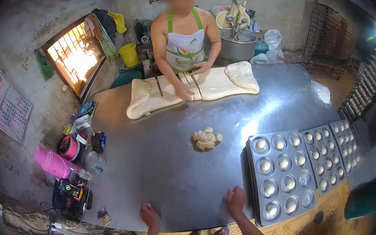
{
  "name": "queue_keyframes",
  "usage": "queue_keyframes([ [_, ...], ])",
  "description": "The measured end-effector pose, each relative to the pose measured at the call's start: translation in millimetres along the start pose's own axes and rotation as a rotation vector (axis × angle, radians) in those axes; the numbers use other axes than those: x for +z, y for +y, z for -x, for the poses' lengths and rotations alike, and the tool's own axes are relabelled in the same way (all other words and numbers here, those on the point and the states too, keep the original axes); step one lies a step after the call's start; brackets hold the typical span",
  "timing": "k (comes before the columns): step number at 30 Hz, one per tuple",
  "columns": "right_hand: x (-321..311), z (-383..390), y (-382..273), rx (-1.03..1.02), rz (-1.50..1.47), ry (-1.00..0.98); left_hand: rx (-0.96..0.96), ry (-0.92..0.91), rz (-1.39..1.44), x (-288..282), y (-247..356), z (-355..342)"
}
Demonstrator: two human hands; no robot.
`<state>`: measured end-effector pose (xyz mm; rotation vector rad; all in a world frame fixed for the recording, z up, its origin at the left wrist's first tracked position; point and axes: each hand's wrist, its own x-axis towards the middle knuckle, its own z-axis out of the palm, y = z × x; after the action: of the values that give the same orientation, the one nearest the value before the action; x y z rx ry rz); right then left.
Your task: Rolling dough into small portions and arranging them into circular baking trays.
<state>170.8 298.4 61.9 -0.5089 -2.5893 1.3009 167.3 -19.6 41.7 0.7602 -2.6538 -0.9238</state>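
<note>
Near the table's front edge, my left hand is closed with its fingers curled against the steel top. To its right, my right hand also rests on the steel as a loose fist, close to the nearest tray. Whatever lies under either palm is hidden. Ahead of both hands sits a small pile of cut dough pieces. At the right stands the nearest muffin tray, with pale dough balls in most of its round cups. Two more muffin trays with dough balls lie beyond it.
Across the steel table, a co-worker in an apron has both hands at a long dough slab with dark cuts. Pink cups and small items crowd the left edge. A mixer bowl stands behind.
</note>
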Motion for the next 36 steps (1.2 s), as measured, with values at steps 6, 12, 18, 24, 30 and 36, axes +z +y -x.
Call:
queue_keyframes([
  [6, 34, -57, 4, -0.67, 0.493, 0.038, 0.609, -0.081, -0.451, 33, 43, -46],
  [12, -2, -70, 29, -0.468, 0.508, 0.001, 0.733, -0.016, -0.326, 13, -19, -67],
  [18, 43, -20, 15, -0.537, 0.294, -0.131, 0.558, -0.14, -0.461, 25, 23, 12],
  [24, 20, -96, 8, -0.847, 0.416, -0.198, 0.828, -0.134, -0.301, 28, 38, -102],
  [30, 7, 9, 42, -0.41, 0.482, -0.145, 0.365, -0.237, 0.142, 14, -64, 9],
  [36, 52, -54, -4, -0.914, 0.489, -0.267, 0.911, -0.26, -0.401, 48, 55, -60],
])
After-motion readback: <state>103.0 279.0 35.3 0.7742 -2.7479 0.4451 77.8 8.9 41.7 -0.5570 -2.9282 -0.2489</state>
